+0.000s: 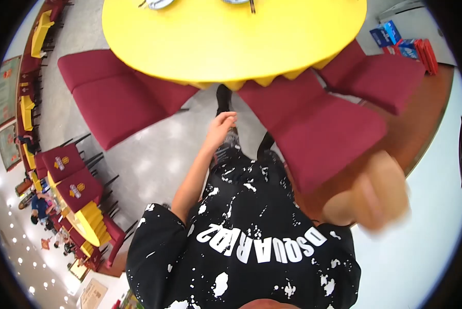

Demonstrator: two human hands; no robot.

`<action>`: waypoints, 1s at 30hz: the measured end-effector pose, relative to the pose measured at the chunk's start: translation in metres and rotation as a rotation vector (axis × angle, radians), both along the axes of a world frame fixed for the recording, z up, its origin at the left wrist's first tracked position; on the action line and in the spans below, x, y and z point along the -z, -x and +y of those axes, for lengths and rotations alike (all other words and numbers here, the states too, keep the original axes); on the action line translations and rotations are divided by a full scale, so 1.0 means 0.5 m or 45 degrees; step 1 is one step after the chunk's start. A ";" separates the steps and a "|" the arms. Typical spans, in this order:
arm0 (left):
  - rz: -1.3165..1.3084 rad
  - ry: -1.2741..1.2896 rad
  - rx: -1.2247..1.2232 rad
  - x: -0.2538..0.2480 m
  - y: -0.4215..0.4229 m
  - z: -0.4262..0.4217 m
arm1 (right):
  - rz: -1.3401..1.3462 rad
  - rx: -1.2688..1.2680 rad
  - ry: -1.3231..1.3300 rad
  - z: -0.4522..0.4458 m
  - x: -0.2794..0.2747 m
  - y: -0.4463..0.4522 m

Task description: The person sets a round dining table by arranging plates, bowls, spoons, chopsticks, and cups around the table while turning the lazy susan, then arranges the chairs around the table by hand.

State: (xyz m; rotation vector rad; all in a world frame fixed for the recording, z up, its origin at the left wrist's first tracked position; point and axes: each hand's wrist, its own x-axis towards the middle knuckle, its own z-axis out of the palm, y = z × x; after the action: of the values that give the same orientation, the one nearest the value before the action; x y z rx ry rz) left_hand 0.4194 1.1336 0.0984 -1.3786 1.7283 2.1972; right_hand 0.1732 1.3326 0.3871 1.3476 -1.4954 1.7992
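My left hand (222,127) hangs in front of my legs, below the edge of the round table with a yellow cloth (231,41). Its fingers are curled loosely inward, and nothing shows in them. My right hand (379,193) is raised on the right, smeared by motion, so its fingers cannot be made out. Nearest to it is a dark red chair (313,129), pushed partly against the table. A second dark red chair (123,98) stands to the left of my left hand.
Another red chair (375,72) is at the right of the table. Blue and red boxes (403,44) stand by the wall. On the table's far side lie plates (160,4) and chopsticks (252,6). More tables, chairs and people sit at the far left.
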 end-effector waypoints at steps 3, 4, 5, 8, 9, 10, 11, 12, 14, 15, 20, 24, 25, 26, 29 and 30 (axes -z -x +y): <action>0.103 0.101 -0.067 -0.008 0.094 -0.188 | -1.376 -0.097 -0.573 -0.161 0.143 0.026; 0.142 0.133 -0.075 0.010 0.135 -0.259 | -1.537 -0.086 -0.590 -0.225 0.220 0.052; 0.137 0.182 -0.062 0.027 0.178 -0.333 | -1.618 -0.074 -0.629 -0.288 0.293 0.081; 0.209 0.392 -0.050 0.068 0.338 -0.532 | -1.817 0.104 -0.704 -0.454 0.484 0.171; 0.193 0.448 -0.061 0.072 0.388 -0.588 | -1.884 0.159 -0.717 -0.502 0.516 0.202; 0.166 0.466 -0.087 0.071 0.426 -0.639 | -1.948 0.217 -0.703 -0.547 0.541 0.239; 0.143 0.490 -0.095 0.068 0.459 -0.671 | -2.043 0.242 -0.623 -0.570 0.563 0.273; 0.114 0.509 -0.094 0.066 0.490 -0.702 | -2.143 0.272 -0.536 -0.593 0.580 0.306; 0.169 0.420 -0.178 0.057 0.553 -0.743 | -2.253 0.310 -0.370 -0.636 0.624 0.389; 0.190 0.410 -0.172 0.051 0.581 -0.754 | -2.271 0.322 -0.292 -0.649 0.657 0.430; 0.401 0.631 -0.234 0.003 0.725 -0.758 | -2.241 0.367 -0.174 -0.709 0.721 0.593; 0.535 0.650 -0.169 -0.040 0.807 -0.711 | -2.198 0.449 -0.187 -0.737 0.764 0.694; 0.549 0.699 -0.089 -0.044 0.818 -0.695 | -2.173 0.489 -0.226 -0.748 0.760 0.709; 0.549 0.739 -0.034 -0.049 0.818 -0.678 | -2.071 0.626 -0.222 -0.758 0.760 0.705; 0.574 0.781 0.048 -0.058 0.848 -0.644 | -1.806 0.903 -0.199 -0.811 0.735 0.720; 0.524 0.748 0.071 -0.055 0.854 -0.639 | -1.887 0.847 -0.167 -0.808 0.756 0.725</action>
State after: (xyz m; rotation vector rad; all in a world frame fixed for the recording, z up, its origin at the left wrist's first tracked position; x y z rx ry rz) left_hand -0.0075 0.8142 0.1259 -0.9479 2.6794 2.1452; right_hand -0.1894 0.9284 0.0089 -0.7877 -2.2560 2.1686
